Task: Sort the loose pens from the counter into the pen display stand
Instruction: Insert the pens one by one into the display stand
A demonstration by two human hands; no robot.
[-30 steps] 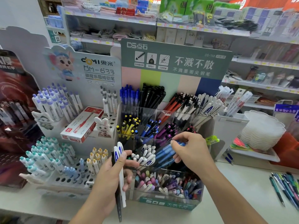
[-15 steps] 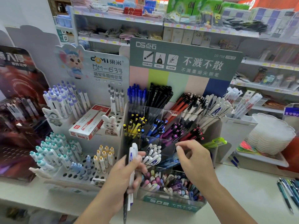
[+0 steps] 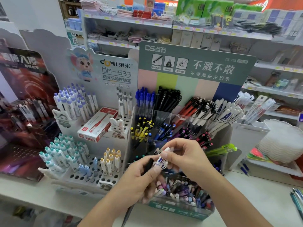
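In front of the pen display stand [image 3: 193, 122], near centre: left hand [image 3: 139, 181] gripping a pen bundle, right hand [image 3: 185, 156] pinching one white-and-blue pen [image 3: 161, 160] from it; likely next, dropping it among matching white pens [image 3: 229, 112], far right compartment.

Location: retail stationery shop. Indicators: tiered clear-plastic pen display stand [image 3: 178, 208] with printed green header card [image 3: 196, 63], white worktop [image 3: 255, 194], stocked white goods shelves [image 3: 127, 23] with price labels.

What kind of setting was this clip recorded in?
Most likely a stationery or general shop: a branded pen display stand full of sorted pens sits on a counter, a second pen stand beside it, and stocked shelves with price tags behind.
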